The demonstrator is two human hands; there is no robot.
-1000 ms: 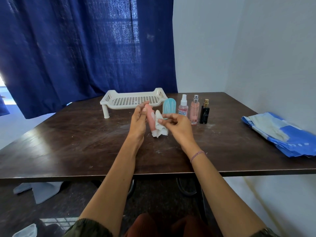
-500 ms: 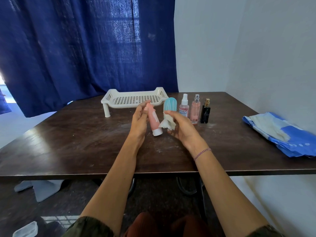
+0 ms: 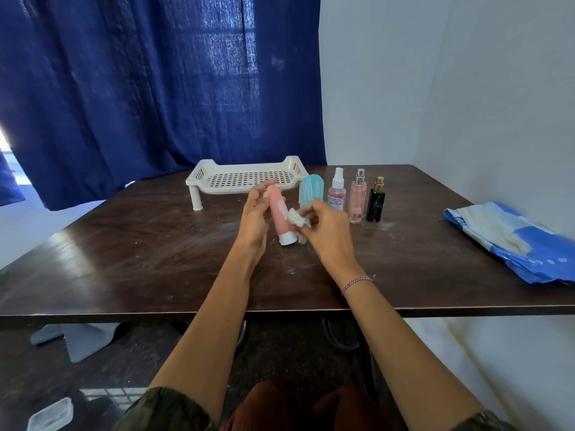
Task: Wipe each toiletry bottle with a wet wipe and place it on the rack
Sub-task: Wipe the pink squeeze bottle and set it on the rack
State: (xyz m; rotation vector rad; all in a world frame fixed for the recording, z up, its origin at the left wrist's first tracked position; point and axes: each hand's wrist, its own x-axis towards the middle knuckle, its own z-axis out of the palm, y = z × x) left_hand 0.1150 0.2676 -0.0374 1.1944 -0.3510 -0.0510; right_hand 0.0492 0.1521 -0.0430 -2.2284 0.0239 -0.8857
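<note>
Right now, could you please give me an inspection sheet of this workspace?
Surface: dark brown wooden table, pale smudges.
Job's things: white perforated plastic rack, no bottle on it; pink tube with white cap, cap down; crumpled white wet wipe against it; teal bottle, clear spray bottle, pink spray bottle, black gold-capped bottle upright beside rack.
Clutter: blue-and-white plastic packet, right side.
Hands: left hand holds tube; right hand pinches wipe.
Cables: nothing seen.
Surroundings: dark blue curtain, white walls.

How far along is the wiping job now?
Done: nothing, the white rack holds no bottle. In hand: the left hand holds the pink tube, the right hand presses the wet wipe on it. Left: teal bottle, clear spray bottle, pink spray bottle, black bottle.
</note>
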